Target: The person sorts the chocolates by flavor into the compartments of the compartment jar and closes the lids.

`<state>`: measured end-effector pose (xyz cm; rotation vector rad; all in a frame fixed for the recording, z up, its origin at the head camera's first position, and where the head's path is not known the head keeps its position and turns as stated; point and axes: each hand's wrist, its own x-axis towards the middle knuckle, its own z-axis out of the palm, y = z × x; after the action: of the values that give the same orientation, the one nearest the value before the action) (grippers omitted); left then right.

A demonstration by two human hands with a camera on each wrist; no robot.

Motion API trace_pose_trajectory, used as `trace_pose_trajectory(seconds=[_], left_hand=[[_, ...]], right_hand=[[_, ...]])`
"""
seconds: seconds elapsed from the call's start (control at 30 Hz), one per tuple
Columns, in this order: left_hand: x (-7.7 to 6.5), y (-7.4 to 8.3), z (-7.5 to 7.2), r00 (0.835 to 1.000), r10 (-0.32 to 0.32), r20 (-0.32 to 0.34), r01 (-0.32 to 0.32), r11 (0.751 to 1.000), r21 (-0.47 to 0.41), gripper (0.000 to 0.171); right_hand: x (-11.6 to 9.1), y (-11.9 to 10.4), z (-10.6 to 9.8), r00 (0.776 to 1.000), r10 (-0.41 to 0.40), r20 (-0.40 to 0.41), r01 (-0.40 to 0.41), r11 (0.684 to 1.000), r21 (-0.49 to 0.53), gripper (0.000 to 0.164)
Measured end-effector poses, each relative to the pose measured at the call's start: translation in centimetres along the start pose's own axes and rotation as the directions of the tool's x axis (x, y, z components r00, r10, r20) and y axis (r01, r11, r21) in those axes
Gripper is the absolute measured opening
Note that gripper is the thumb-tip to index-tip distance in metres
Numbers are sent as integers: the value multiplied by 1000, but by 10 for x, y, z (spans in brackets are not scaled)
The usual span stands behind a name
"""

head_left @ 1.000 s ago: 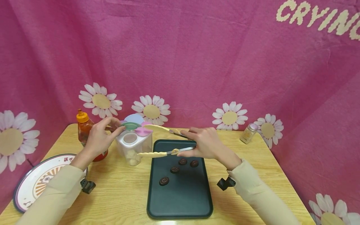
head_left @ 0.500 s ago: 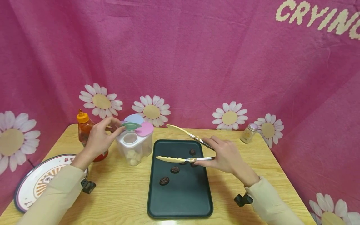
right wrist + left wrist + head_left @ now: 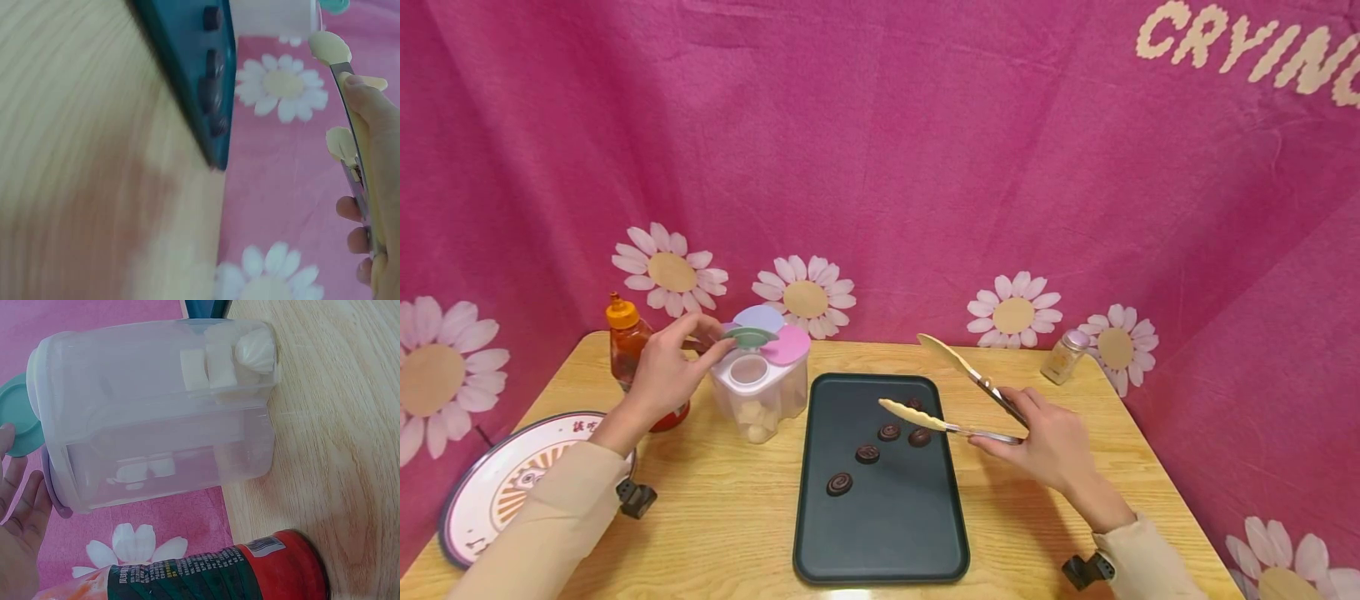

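My left hand [image 3: 670, 358] pinches the edge of a green flip lid [image 3: 750, 337], raised above a clear plastic storage box [image 3: 786, 392] with a round opening beneath it. Pale chunky pieces [image 3: 219, 359] lie at the bottom of one compartment. My right hand [image 3: 1048, 437] grips kitchen tongs [image 3: 985, 385] with cream-coloured tips. Their arms are spread, nothing is between them, and the tips hang over the right part of a dark tray [image 3: 880, 542]. Several dark brown swirl-topped chocolates [image 3: 839, 483] sit on that tray, one partly hidden behind the lower tong arm.
Behind the left hand stands a red sauce bottle [image 3: 628, 346] with an orange cap. A patterned plate [image 3: 475, 508] lies at the left, partly under the sleeve. At the back right is a small seasoning jar [image 3: 1063, 358]. Pink cloth [image 3: 880, 167] hangs behind the wooden table [image 3: 715, 517].
The right hand has moved right with the tongs, away from the storage box. A chocolate at the tray's back right has come into view. The left hand stays at the green lid.
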<state>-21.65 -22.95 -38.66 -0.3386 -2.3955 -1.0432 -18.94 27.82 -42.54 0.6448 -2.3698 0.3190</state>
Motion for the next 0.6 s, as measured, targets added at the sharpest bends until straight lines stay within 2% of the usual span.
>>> trace_pose_trajectory(seconds=[0.27,0.43,0.6], left_hand=[[-1,2,-1,1000,-9,5,9,1000,2,22],[-1,2,0,1000,-1,2,1,1000,2,22],[-1,4,-1,1000,-4,1,4,1000,5,22]], right_hand=[[-30,33,-1,986,167,21,-165,983,-74,72],[-46,51,1,960,269,75,-256,956,-142,71],[-52,65,5,927,351,135,-323,927,-192,73]])
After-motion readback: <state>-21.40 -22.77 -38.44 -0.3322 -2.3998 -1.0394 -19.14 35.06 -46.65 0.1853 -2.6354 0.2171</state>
